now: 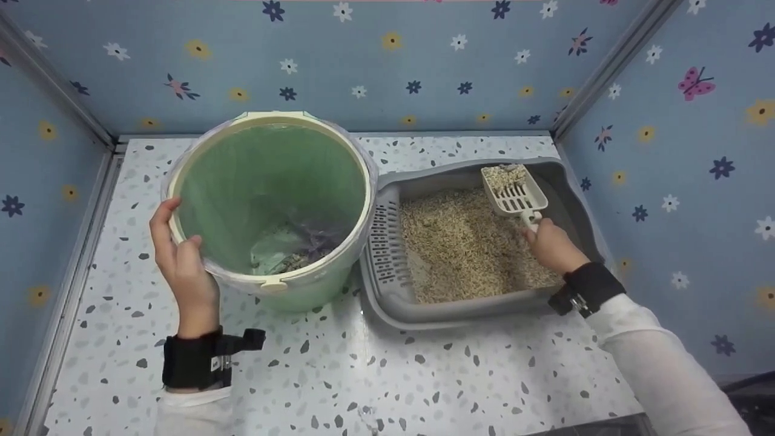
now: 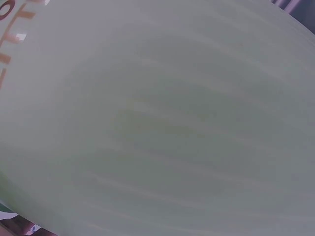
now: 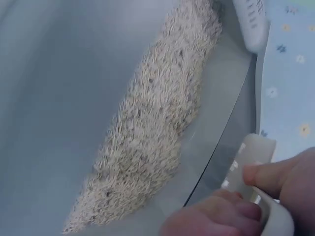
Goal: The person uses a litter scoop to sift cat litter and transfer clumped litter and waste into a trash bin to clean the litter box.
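My left hand (image 1: 184,272) grips the left side of a pale green trash bin (image 1: 303,297) at its cream rim, thumb and fingers at the edge. The bin leans toward me, and a clear liner bag covers its rim. Dark clumps and bits of litter (image 1: 296,260) lie at its bottom. In my right hand (image 1: 552,245) is the handle of a white slotted litter scoop (image 1: 514,198), held over the grey litter box (image 1: 448,312). Pale litter (image 1: 505,175) sits at the scoop's front. The left wrist view is filled by the bin's wall (image 2: 172,123).
Pellet litter (image 1: 460,248) covers much of the box floor, with a perforated step (image 1: 382,242) at its left, beside the bin. Everything stands on a speckled tabletop (image 1: 315,375). Flowered blue panels (image 1: 375,60) enclose the back and both sides.
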Action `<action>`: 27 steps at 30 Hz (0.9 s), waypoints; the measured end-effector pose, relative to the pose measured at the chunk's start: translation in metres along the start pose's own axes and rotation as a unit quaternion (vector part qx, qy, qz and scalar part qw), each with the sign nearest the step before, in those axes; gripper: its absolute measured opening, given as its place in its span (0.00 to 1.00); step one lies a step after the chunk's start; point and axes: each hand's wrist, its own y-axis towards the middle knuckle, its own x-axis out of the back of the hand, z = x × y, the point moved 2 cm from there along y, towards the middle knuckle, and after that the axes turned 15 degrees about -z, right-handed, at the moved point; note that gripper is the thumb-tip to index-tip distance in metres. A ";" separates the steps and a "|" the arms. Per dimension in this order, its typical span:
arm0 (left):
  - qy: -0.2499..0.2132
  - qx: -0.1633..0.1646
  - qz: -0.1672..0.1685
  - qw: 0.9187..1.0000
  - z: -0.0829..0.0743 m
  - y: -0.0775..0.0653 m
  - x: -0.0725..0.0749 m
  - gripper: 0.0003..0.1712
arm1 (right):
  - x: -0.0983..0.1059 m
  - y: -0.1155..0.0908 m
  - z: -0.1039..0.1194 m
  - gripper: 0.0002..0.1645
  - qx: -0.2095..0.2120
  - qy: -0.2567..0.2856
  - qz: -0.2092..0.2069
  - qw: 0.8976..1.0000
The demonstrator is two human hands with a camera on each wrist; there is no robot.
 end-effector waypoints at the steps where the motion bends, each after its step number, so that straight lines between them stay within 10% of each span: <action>1: 0.002 0.000 0.000 1.000 0.000 0.000 0.000 0.35 | -0.001 -0.003 0.001 0.28 0.001 0.003 -0.014 1.000; 11: -0.001 -0.006 0.007 1.000 -0.001 -0.001 -0.001 0.35 | -0.009 -0.016 0.007 0.23 0.015 0.051 -0.162 0.985; 27: -0.006 -0.002 0.005 1.000 -0.001 -0.001 -0.001 0.35 | -0.008 -0.017 0.003 0.22 0.023 0.078 -0.225 0.971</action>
